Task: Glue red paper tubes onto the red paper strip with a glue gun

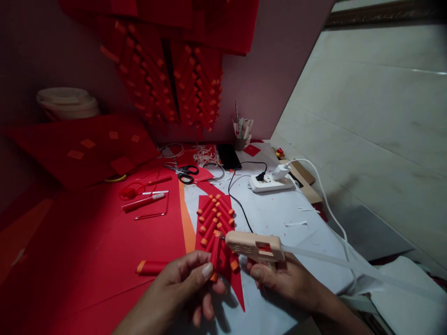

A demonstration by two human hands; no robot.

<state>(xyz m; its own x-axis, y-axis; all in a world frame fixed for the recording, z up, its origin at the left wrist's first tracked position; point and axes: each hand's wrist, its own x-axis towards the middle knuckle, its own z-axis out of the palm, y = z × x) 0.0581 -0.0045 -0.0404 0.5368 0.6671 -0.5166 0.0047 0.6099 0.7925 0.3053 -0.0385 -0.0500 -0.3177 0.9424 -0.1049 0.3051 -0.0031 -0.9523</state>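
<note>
My left hand (pixel 190 281) pinches a red paper tube (pixel 215 256) with orange bands at its ends. In my right hand (pixel 279 277) is a beige hot glue gun (pixel 253 245), its nozzle at the tube's upper end. A long translucent glue stick (pixel 314 255) runs out of the gun's back. Beneath both hands lies a pointed red paper strip (pixel 235 284) carrying rows of slanted red tubes with orange ends. Another red tube (pixel 152 267) rests left of my left hand, partly hidden by it.
Black-handled scissors (pixel 186 174), a phone (pixel 228 157) and a pen cup (pixel 240 139) sit toward the back. A white power strip (pixel 271 183) with cables stands at right. Red card sheets (pixel 115 251) and a red pen (pixel 143 203) lie at left. Finished tube strings (pixel 199 88) hang behind.
</note>
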